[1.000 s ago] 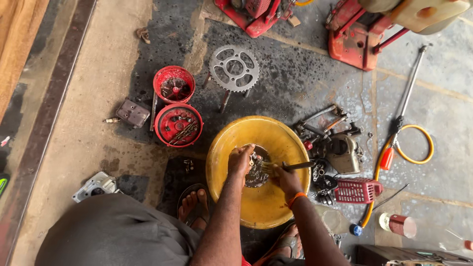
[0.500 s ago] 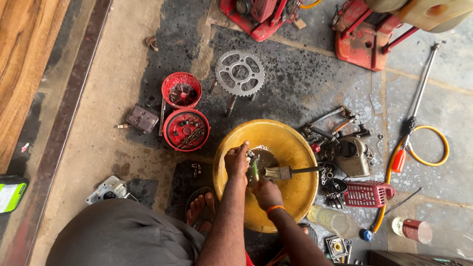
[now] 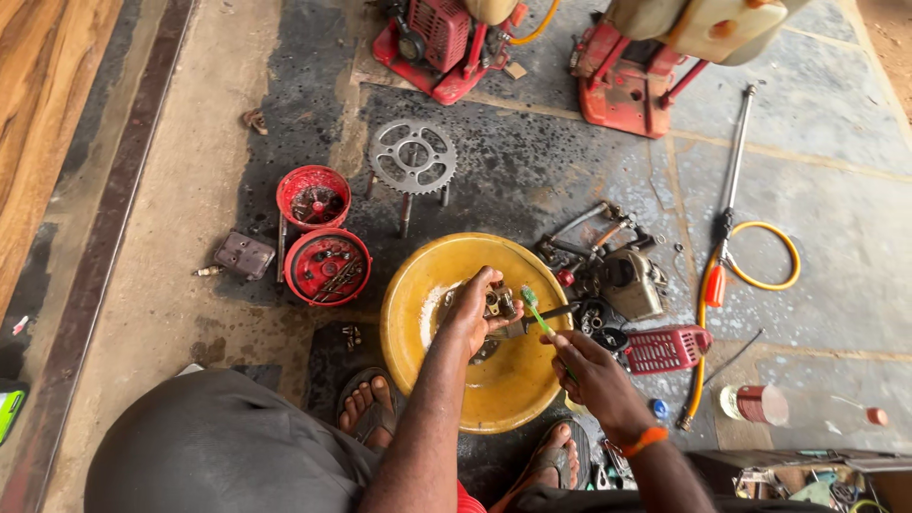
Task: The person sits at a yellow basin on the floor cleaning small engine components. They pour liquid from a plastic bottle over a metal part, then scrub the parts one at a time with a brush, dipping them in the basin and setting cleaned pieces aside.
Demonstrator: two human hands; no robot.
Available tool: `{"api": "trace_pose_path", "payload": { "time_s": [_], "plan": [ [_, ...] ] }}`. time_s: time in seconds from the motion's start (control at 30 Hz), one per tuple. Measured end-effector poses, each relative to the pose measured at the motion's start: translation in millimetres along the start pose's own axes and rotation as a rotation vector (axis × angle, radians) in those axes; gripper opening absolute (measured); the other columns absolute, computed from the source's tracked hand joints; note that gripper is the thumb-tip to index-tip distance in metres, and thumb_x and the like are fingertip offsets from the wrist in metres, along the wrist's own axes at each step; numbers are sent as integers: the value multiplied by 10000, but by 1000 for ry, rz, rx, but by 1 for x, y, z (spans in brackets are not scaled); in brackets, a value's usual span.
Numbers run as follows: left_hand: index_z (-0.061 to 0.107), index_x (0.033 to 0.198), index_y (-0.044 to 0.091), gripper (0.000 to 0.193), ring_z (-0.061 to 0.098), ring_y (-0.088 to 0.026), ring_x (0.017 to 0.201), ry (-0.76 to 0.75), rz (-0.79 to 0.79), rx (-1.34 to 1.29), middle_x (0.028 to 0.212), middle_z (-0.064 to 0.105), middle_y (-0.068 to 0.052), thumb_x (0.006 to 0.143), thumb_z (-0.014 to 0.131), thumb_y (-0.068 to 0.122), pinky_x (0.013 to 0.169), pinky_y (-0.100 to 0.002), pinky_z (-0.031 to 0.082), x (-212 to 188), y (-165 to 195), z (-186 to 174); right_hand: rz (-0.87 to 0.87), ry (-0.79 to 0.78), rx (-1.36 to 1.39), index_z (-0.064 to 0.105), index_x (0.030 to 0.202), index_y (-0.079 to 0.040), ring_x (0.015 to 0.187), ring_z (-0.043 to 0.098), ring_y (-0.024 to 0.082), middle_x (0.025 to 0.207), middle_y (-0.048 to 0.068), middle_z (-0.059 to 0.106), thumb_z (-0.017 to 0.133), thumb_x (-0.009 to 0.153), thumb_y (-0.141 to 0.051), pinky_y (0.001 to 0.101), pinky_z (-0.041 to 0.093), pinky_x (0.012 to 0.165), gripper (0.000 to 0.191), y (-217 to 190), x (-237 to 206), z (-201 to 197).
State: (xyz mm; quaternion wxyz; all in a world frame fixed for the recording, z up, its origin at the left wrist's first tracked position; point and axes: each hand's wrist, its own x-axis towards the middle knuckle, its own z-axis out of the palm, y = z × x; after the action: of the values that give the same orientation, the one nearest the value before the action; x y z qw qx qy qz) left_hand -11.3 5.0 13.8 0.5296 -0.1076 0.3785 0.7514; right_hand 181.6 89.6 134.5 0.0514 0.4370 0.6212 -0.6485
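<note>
My left hand [image 3: 472, 313] grips a small greasy metal engine part [image 3: 498, 304] over a yellow basin [image 3: 418, 285] on the floor. A green toothbrush [image 3: 534, 310] is held in my right hand [image 3: 594, 373], its bristle end touching the part. A dark screwdriver-like tool [image 3: 549, 314] lies across the basin just behind the brush. My feet in sandals [image 3: 370, 404] rest beside the basin's near rim.
Two red tubs [image 3: 328, 266] of small parts stand left of the basin, with a sprocket [image 3: 411, 157] behind them. Loose tools and engine pieces [image 3: 608, 275], a red grille [image 3: 665, 349], a hose with orange handle [image 3: 714, 285] and red machines [image 3: 446, 38] lie around.
My right hand has lifted the green toothbrush up to the part, and my left hand has raised and turned the part. The camera view has shifted slightly left.
</note>
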Motion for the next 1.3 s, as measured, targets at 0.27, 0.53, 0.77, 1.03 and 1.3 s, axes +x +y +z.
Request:
{"api": "trace_pose_path", "payload": {
  "time_s": [0.27, 0.53, 0.77, 1.03, 1.3],
  "plan": [
    [595, 1061, 65, 272, 739, -213, 745, -17, 1, 60, 871, 710, -80, 947, 706, 285, 678, -351, 636, -17, 2, 8, -146, 119, -142, 657, 1182, -22, 576, 422, 89, 711, -12, 542, 552, 1021, -269, 269, 367, 504, 313, -2, -30, 0],
    [596, 1008, 134, 246, 690, -164, 668, 158, 85, 118, 792, 716, -64, 928, 748, 309, 556, -334, 554, -40, -1, 46, -297, 381, -579, 732, 1141, -78, 583, 609, 293, 682, 187, 637, 544, 1019, -373, 409, 485, 587, 370, -12, -35, 47],
    [596, 987, 150, 219, 667, -172, 633, 134, 95, -13, 764, 693, -53, 934, 709, 330, 540, -323, 524, -34, 5, 44, -367, 450, -664, 732, 1079, -81, 802, 698, 426, 855, 227, 722, 565, 997, -375, 477, 531, 659, 348, -24, -44, 56],
    [607, 995, 116, 238, 655, -161, 583, 245, 137, 28, 762, 702, -66, 939, 703, 326, 475, -326, 495, -30, 0, 43, -371, 434, -668, 726, 1067, -105, 821, 693, 439, 870, 206, 733, 581, 968, -348, 517, 524, 672, 300, -23, -34, 59],
    [579, 948, 67, 263, 670, -180, 599, 227, 261, -22, 737, 651, -70, 990, 674, 309, 469, -319, 497, -36, 13, 45, -304, 410, -723, 714, 1079, -115, 745, 699, 442, 814, 254, 699, 537, 1024, -370, 540, 520, 655, 315, -19, -32, 63]
  ]
}}
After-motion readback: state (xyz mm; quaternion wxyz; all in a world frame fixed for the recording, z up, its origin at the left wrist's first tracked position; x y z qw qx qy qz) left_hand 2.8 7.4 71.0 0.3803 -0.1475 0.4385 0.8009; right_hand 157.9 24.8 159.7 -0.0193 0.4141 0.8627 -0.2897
